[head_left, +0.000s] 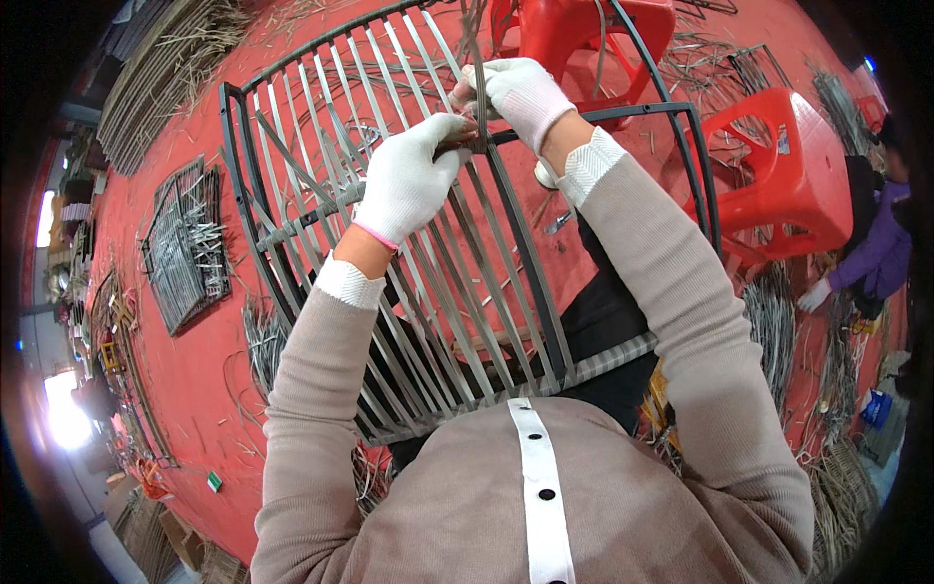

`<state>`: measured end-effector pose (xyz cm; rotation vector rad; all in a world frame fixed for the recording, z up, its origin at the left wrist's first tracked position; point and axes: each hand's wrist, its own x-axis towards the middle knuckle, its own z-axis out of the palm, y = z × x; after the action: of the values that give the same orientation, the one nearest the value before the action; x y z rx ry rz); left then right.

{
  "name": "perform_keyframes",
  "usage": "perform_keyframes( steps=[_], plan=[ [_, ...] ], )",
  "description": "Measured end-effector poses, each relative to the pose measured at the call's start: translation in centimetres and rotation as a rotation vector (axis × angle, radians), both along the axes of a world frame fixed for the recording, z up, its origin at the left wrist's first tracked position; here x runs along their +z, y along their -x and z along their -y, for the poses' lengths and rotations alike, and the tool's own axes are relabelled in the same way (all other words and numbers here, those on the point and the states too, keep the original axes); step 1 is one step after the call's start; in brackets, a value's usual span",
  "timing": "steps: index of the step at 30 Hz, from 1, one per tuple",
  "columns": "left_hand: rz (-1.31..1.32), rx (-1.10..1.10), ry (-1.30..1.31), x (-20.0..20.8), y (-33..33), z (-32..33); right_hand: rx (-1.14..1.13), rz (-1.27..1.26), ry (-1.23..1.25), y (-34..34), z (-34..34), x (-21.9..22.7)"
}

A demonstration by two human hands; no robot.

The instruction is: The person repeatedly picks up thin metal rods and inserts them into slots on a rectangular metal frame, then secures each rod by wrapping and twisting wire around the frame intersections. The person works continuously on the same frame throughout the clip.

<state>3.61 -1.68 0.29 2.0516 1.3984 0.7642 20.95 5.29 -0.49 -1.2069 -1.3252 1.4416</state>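
A dark metal frame (530, 255) leans across my lap, strung lengthwise with several flat grey weaving strips (413, 282). My left hand (413, 177), in a white glove with bare fingertips, is closed in a pinch at the frame's middle bar, where a loose grey strip (480, 109) meets it. Just beyond it, my right hand (525, 100), gloved the same way, grips that loose strip, which runs upward out of view. Grey strip is wrapped round parts of the crossbar (313, 216) and the near edge (613, 358). The exact hold of the left fingertips is partly hidden.
Red plastic stools (778, 175) stand at the right and far side. Another strung frame (185, 248) lies on the red floor (199, 389) at left. Bundled strips (170, 73) are piled at the far left. A person in a purple sleeve (876, 243) works at right.
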Motion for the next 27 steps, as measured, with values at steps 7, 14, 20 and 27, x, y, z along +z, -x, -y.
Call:
perform_keyframes(
  steps=[7, 14, 20, 27],
  plan=[
    [-0.207, 0.164, 0.043, 0.6, -3.0, -0.1, -0.001, 0.338, 0.276, 1.4, -3.2, -0.8],
    [-0.202, 0.059, 0.252, 1.1, -3.0, -2.5, -0.342, -0.735, -0.177, -2.8, 4.8, -0.8],
    [-0.172, -0.109, 0.693, 1.8, -2.8, -5.9, -0.346, 0.098, -0.164, -1.2, 9.0, -10.0],
    [-0.133, -0.127, 0.712, 1.7, -2.6, -5.8, 0.025, 0.106, -0.183, -2.1, 8.8, -12.7]
  ],
)
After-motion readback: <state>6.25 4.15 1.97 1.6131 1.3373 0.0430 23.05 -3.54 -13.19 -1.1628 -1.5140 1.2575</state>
